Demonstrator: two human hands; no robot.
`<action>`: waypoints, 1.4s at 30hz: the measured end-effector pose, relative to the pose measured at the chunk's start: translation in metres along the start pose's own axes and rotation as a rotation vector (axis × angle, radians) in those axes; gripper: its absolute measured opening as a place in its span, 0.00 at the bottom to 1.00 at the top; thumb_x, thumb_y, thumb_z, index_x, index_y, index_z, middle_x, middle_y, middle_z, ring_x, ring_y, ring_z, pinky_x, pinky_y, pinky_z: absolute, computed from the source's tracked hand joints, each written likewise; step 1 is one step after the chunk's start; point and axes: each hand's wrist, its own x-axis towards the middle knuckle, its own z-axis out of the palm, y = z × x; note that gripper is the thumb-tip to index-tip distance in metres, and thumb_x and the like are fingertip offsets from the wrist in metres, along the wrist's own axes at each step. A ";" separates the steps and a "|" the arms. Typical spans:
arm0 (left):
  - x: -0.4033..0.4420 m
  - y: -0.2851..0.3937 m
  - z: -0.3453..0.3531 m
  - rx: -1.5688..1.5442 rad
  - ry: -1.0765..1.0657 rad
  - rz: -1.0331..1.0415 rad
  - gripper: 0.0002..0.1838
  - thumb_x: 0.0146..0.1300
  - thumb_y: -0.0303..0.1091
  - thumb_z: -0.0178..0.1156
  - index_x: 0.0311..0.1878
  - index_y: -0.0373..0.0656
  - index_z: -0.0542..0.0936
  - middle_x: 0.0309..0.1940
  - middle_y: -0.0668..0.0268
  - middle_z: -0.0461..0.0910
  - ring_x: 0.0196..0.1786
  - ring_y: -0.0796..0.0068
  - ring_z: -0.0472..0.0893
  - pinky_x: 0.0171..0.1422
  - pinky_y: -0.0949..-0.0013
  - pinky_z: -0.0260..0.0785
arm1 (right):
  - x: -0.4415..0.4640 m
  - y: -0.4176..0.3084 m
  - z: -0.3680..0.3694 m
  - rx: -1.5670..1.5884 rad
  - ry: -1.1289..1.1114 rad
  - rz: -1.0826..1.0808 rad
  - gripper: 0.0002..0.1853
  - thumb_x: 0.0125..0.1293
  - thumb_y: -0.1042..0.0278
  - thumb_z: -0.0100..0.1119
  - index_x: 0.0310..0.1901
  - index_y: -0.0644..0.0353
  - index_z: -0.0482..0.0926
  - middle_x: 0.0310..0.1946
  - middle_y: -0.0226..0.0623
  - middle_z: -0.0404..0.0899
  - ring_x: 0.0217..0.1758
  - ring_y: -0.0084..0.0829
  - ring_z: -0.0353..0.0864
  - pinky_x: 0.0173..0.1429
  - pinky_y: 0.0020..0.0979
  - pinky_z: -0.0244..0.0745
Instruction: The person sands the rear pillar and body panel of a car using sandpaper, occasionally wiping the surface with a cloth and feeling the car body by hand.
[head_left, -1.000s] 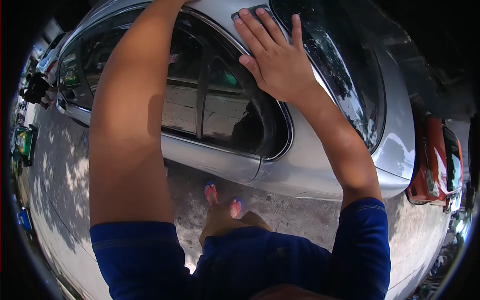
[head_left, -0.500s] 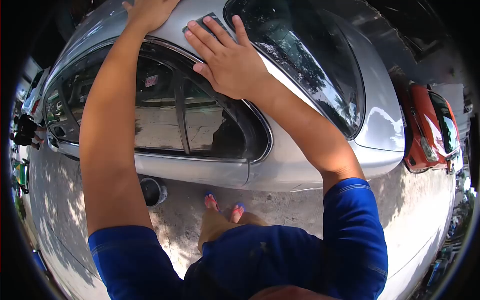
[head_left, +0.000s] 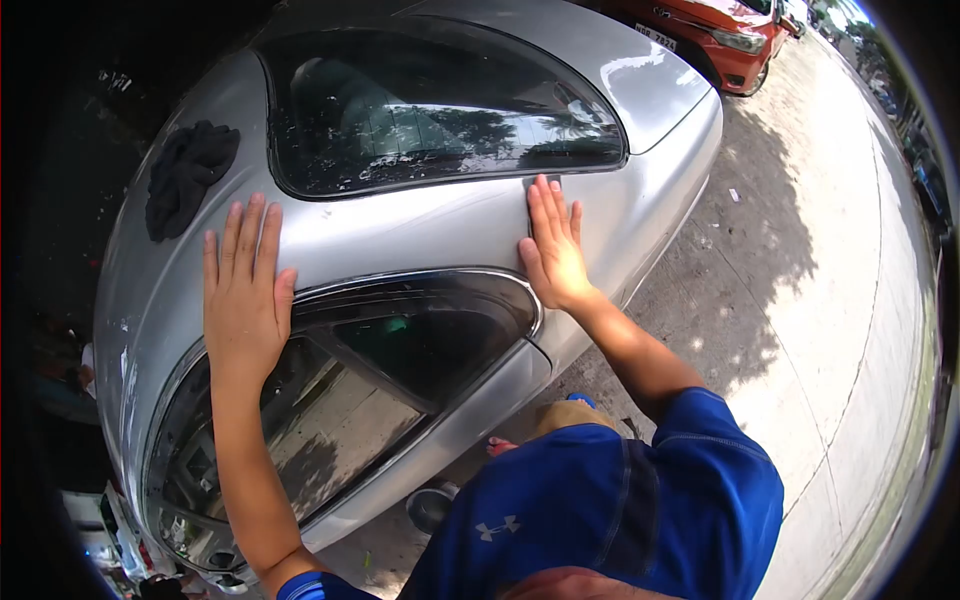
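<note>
My left hand (head_left: 243,290) lies flat and open on the silver car's (head_left: 400,225) roof edge, above the side window (head_left: 340,400). It holds nothing. With fingers stretched out, my right hand (head_left: 555,255) presses a dark sheet that looks like sandpaper (head_left: 529,206) onto the rear pillar, between the rear windshield (head_left: 430,120) and the small rear side window. Most of the sheet is hidden under the fingers. A crumpled dark cloth (head_left: 190,178) rests on the roof, beyond my left hand.
A bucket (head_left: 431,507) stands on the ground beside the car, near my feet. Past the car's rear end is a red car (head_left: 735,50). Sunlit concrete pavement (head_left: 810,330) with tree shadows stretches along the right.
My view has turned toward the car's rear. My right hand and the sheet have slid down the pillar toward the trunk. The dark cloth on the roof has come into view.
</note>
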 end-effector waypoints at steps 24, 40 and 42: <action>0.259 -0.170 0.062 0.199 0.431 0.368 0.24 0.82 0.50 0.62 0.74 0.51 0.81 0.74 0.66 0.81 0.74 0.68 0.81 0.79 0.57 0.73 | 0.002 0.028 0.053 0.134 0.418 0.178 0.34 0.73 0.57 0.46 0.76 0.66 0.71 0.78 0.52 0.70 0.84 0.53 0.66 0.88 0.67 0.32; 0.146 -0.152 0.077 -0.329 -0.171 -0.455 0.39 0.74 0.73 0.59 0.73 0.52 0.83 0.74 0.58 0.79 0.77 0.54 0.76 0.81 0.50 0.64 | 0.029 -0.110 0.066 0.343 0.052 -0.162 0.40 0.64 0.61 0.53 0.79 0.65 0.71 0.83 0.44 0.66 0.90 0.43 0.58 0.90 0.60 0.16; 0.107 -0.117 0.046 -0.394 -0.119 -0.569 0.35 0.77 0.68 0.59 0.73 0.51 0.82 0.76 0.56 0.75 0.77 0.55 0.76 0.81 0.55 0.64 | 0.016 -0.081 0.055 0.336 0.047 -0.159 0.40 0.63 0.63 0.53 0.80 0.64 0.71 0.82 0.42 0.68 0.90 0.41 0.59 0.90 0.60 0.14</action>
